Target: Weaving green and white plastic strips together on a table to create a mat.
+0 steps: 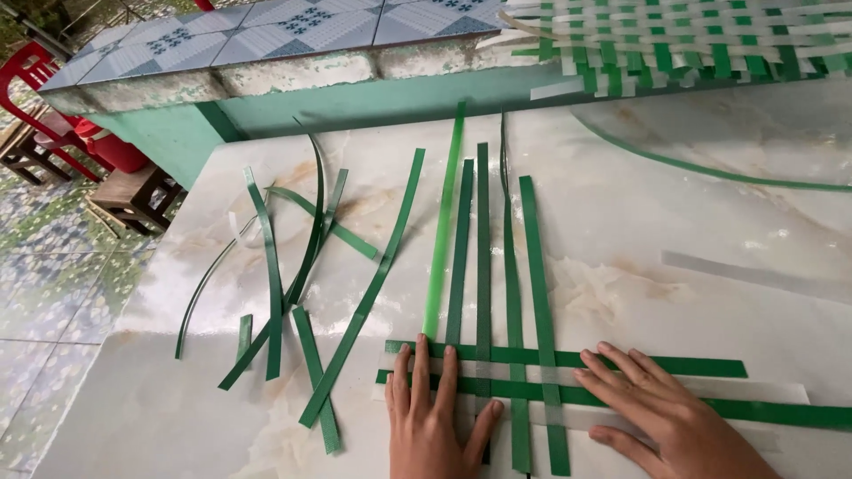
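Note:
My left hand (435,412) lies flat, fingers spread, on the left end of a small weave of green and clear plastic strips (497,372) on the marble table (648,213). Pressing palm-down on the weave's right side, my right hand (661,404) covers the horizontal green strips (701,365) and a clear strip (763,390). Several dark green vertical strips (484,231) and one lighter green strip (442,239) run away from me out of the weave. Neither hand grips anything.
Loose green strips (293,266) lie scattered on the table to the left. A finished green-and-white woven mat (674,44) rests at the back right on a tiled ledge (266,35). A red plastic chair (35,98) and low wooden stool (133,191) stand beyond the table's left edge.

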